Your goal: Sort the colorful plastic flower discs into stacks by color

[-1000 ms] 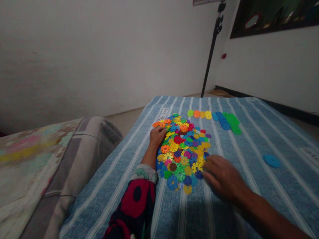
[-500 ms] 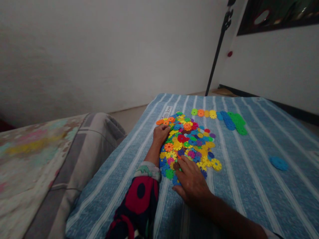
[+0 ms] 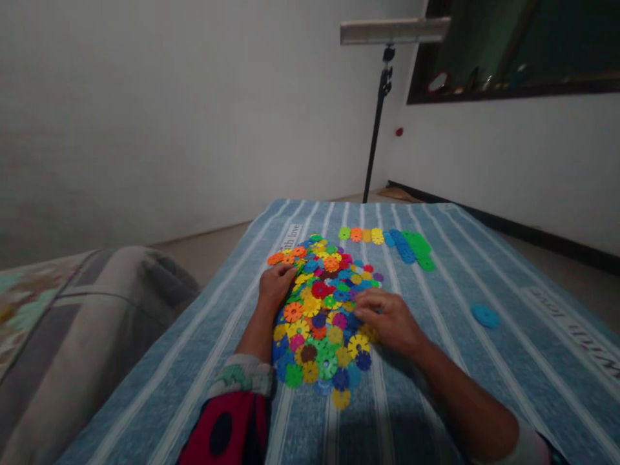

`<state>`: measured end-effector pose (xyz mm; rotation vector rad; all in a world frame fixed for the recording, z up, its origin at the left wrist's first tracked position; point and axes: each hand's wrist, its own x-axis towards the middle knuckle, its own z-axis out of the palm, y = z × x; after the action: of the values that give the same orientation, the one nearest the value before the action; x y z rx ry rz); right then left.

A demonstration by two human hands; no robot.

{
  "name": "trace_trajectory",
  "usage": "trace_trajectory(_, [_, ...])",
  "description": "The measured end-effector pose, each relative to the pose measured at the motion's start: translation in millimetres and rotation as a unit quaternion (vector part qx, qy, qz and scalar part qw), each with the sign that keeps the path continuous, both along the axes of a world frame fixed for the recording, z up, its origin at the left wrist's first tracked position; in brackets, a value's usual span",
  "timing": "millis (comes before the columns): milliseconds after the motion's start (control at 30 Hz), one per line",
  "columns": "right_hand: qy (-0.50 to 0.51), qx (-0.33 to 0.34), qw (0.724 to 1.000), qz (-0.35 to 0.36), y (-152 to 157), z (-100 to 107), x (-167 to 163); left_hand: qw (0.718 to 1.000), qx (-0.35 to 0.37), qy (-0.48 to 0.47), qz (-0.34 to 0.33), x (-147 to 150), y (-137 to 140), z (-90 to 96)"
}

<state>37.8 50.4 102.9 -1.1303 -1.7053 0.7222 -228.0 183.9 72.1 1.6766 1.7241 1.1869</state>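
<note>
A pile of flower-shaped plastic discs (image 3: 314, 303) in many colours lies on the striped blue cloth. At the pile's upper left edge is my left hand (image 3: 277, 284), its fingers closed together beside green and orange discs; whatever is in them, if anything, is hidden. My right hand (image 3: 391, 321) is over the pile's right edge with fingers curled and thumb drawn in. What it may hold cannot be made out. Beyond the pile, sorted discs form a row, among them an orange disc (image 3: 356, 235), overlapping blue discs (image 3: 403, 247) and overlapping green discs (image 3: 420, 249).
Apart at the right lies a blue disc stack (image 3: 485, 316). The striped cloth (image 3: 450, 387) covers the surface. A grey-edged padded cover (image 3: 111, 316) stands on the left. Behind are a black stand (image 3: 374, 142) and a white wall (image 3: 194, 116).
My right hand has moved from the near part of the pile to its right edge, and its fingers have curled. My left hand stays at the pile's upper left. The view has shifted right.
</note>
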Motion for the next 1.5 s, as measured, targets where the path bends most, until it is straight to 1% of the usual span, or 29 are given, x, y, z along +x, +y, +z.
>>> trace_trajectory(67, [-0.023, 0.018, 0.997, -0.075, 27.0, -3.6, 34.9, 1.000, 0.002, -0.001, 0.005, -0.6, 0.2, 1.6])
trace_trajectory(167, [-0.079, 0.041, 0.979, -0.182, 70.8, -10.2, 92.8, 1.000, -0.007, -0.008, 0.016, -0.5, -1.7, 4.9])
trace_trajectory(267, [-0.152, 0.043, 0.960, -0.230, 108.0, -14.0, 140.0, 1.000, -0.012, -0.009, 0.018, -0.1, -4.1, 8.4])
trace_trajectory(333, [-0.181, 0.041, 0.952, -0.245, 125.6, -15.3, 158.9, 1.000, -0.017, -0.012, 0.020, 0.3, -5.3, 10.6])
trace_trajectory(400, [-0.204, 0.037, 0.947, -0.247, 137.5, -16.8, 167.8, 0.999, -0.025, -0.020, 0.026, 0.9, -6.1, 12.7])
trace_trajectory(467, [-0.228, 0.031, 0.945, -0.233, 145.0, -18.6, 170.2, 0.999, -0.031, -0.031, 0.031, 1.6, -6.8, 14.6])
trace_trajectory(567, [-0.254, 0.020, 0.944, -0.210, 150.7, -21.3, 170.1, 0.998, -0.029, -0.044, 0.038, 2.5, -7.6, 16.7])
trace_trajectory(633, [-0.271, 0.013, 0.939, -0.211, 151.7, -23.0, 171.0, 0.998, -0.021, -0.052, 0.037, 2.9, -8.2, 17.4])
trace_trajectory(700, [-0.300, 0.011, 0.927, -0.226, 150.8, -25.4, 172.6, 0.998, -0.017, -0.056, 0.031, 3.2, -8.9, 17.1])
trace_trajectory(800, [-0.351, 0.016, 0.901, -0.253, 146.6, -30.3, 172.8, 0.998, -0.027, -0.060, 0.024, 3.3, -9.2, 14.6])
trace_trajectory(900, [-0.384, 0.026, 0.889, -0.247, 141.1, -33.6, 167.1, 0.997, -0.033, -0.064, 0.015, 2.4, -7.6, 10.3])
trace_trajectory(1033, [-0.417, 0.042, 0.885, -0.200, 133.3, -30.2, 150.8, 0.998, -0.027, -0.056, 0.014, 1.3, -6.0, 6.6])
trace_trajectory(1100, [-0.419, 0.051, 0.888, -0.182, 127.6, -26.3, 138.2, 0.999, -0.016, -0.049, 0.016, 1.9, -7.4, 6.7])
trace_trajectory(1167, [-0.403, 0.071, 0.898, -0.160, 118.7, -22.1, 121.1, 0.999, -0.013, -0.041, 0.017, 3.2, -9.7, 7.3])
trace_trajectory(1233, [-0.374, 0.099, 0.915, -0.118, 105.5, -17.6, 98.8, 0.999, -0.018, -0.037, 0.012, 4.7, -11.7, 6.8])
trace_trajectory(1333, [-0.317, 0.152, 0.936, -0.027, 76.8, -9.7, 56.4, 0.999, -0.012, -0.046, 0.010, 6.3, -12.2, 2.8])
trace_trajectory(1433, [-0.275, 0.208, 0.936, 0.072, 41.6, -1.4, 8.4, 0.999, -0.010, -0.045, 0.015, 6.8, -10.0, -3.1])
trace_trajectory(1500, [-0.273, 0.214, 0.929, 0.131, 18.8, 2.6, -22.3, 0.999, -0.008, -0.047, 0.010, 6.7, -8.3, -6.0])
